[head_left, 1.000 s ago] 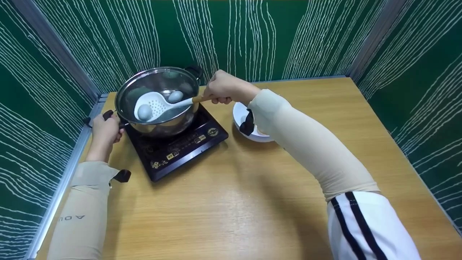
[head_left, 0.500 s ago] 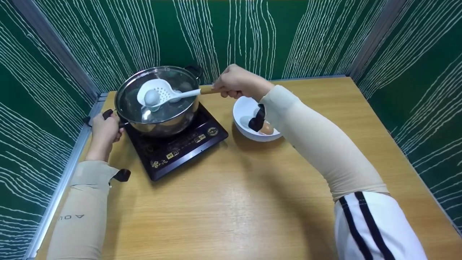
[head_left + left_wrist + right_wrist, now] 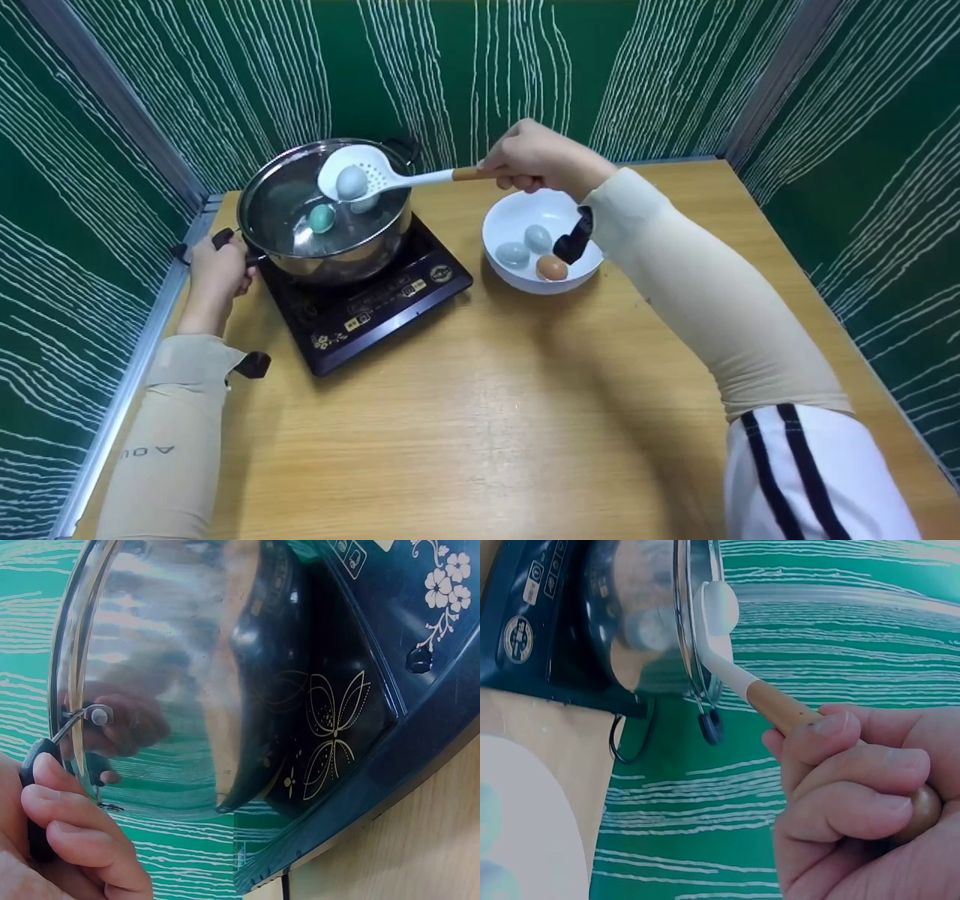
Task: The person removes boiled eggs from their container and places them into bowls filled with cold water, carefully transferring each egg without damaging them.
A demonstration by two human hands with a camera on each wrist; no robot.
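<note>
Ladle over pot rim, bowl apart

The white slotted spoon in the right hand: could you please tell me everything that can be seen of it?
The slotted spoon has a white, plastic-looking head with small holes, a slim white neck and a brown, wood-look handle. The right hand grips the handle. One pale egg rests in the head, which faces up over the pot; whether the spoon touches it is unclear.

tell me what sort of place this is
Probably a makeshift cooking booth rather than a regular kitchen: a shiny pot on a portable cooktop stands on a wood-grain table with green panels on three sides.
</note>
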